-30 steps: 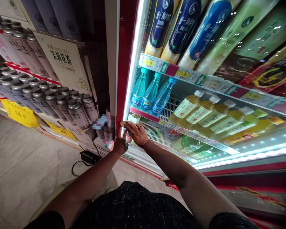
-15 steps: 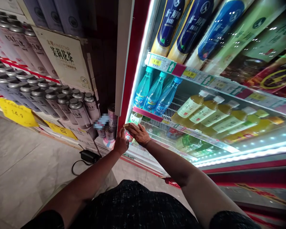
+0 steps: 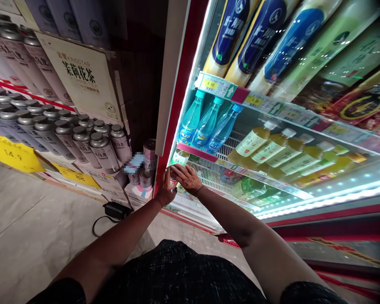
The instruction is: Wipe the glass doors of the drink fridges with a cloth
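Observation:
Both hands reach into the lower left corner of a lit drinks cooler. My left hand (image 3: 166,191) is at the cooler's red side edge, its fingers pointing up and its thumb apart. My right hand (image 3: 188,179) lies across the front of a green-labelled bottle (image 3: 178,159), fingers stretched out toward the left hand. Part of a bottle with a reddish label (image 3: 172,183) shows between the hands. The fingers and hands hide most of these bottles, and whether the fingertips press on them cannot be made out.
Turquoise bottles (image 3: 191,117) stand on the shelf above my hands, with pale-labelled tea bottles (image 3: 252,141) to their right. A price-tag rail (image 3: 223,88) crosses above. Stacked metal cans (image 3: 103,152) fill the left display. A black bag (image 3: 117,210) lies on the floor.
My left hand has shifted slightly inward and its thumb now stands apart. My right hand has moved a little to the right, still with its fingers extended. The view has shifted slightly.

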Available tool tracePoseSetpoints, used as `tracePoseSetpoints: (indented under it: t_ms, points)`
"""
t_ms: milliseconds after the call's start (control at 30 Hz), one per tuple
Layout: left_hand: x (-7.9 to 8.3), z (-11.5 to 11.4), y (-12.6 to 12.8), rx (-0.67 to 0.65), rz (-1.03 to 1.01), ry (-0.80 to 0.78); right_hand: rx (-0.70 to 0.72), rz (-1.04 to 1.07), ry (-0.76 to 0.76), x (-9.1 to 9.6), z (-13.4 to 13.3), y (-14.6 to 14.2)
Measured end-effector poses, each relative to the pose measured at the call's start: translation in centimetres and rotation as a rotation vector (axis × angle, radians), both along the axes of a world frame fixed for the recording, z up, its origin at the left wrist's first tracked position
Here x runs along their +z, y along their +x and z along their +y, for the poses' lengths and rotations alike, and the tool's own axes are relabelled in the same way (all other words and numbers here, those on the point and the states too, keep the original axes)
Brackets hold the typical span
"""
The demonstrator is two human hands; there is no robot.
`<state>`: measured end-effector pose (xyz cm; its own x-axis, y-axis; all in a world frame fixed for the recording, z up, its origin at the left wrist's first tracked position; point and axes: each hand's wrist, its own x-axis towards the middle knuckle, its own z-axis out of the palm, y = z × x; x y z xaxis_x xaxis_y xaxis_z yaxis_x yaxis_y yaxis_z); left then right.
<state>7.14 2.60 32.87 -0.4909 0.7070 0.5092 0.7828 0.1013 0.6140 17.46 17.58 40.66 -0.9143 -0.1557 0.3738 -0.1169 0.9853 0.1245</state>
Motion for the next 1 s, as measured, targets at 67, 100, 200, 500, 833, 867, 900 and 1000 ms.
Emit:
tracePoseSetpoints:
  t_ms: [67,100,200,500,833,867,900,1000]
  points:
    - [-0.1,0.0,-0.4,0.001,-0.022,-0.001,-0.003,-0.004,0.000,0.0,-0.3,-0.2]
    - [-0.1,-0.1,-0.6,0.009,-0.035,-0.005,-0.003,0.000,-0.001,-0.1,-0.4,-0.4]
    - [-0.5,-0.3,-1.1,0.044,-0.073,-0.036,-0.007,0.016,0.008,-1.3,-1.0,-1.0]
    - [-2.1,-1.6,-2.4,0.051,-0.112,-0.137,0.000,0.144,0.179,-2.2,-1.2,-1.5]
    - [-2.4,-1.9,-3.1,-0.023,-0.158,-0.241,-0.024,0.100,0.128,-5.0,-1.9,-1.8]
    - [-2.4,-2.0,-3.1,-0.031,-0.164,-0.253,-0.023,0.105,0.135,-5.0,-1.9,-1.9]
    - [-2.3,-2.1,-3.2,-0.039,-0.170,-0.265,-0.024,0.113,0.142,-4.9,-1.9,-1.8]
    - [-2.2,-2.2,-3.2,-0.058,-0.192,-0.299,-0.053,0.138,0.155,-4.3,-1.8,-1.6]
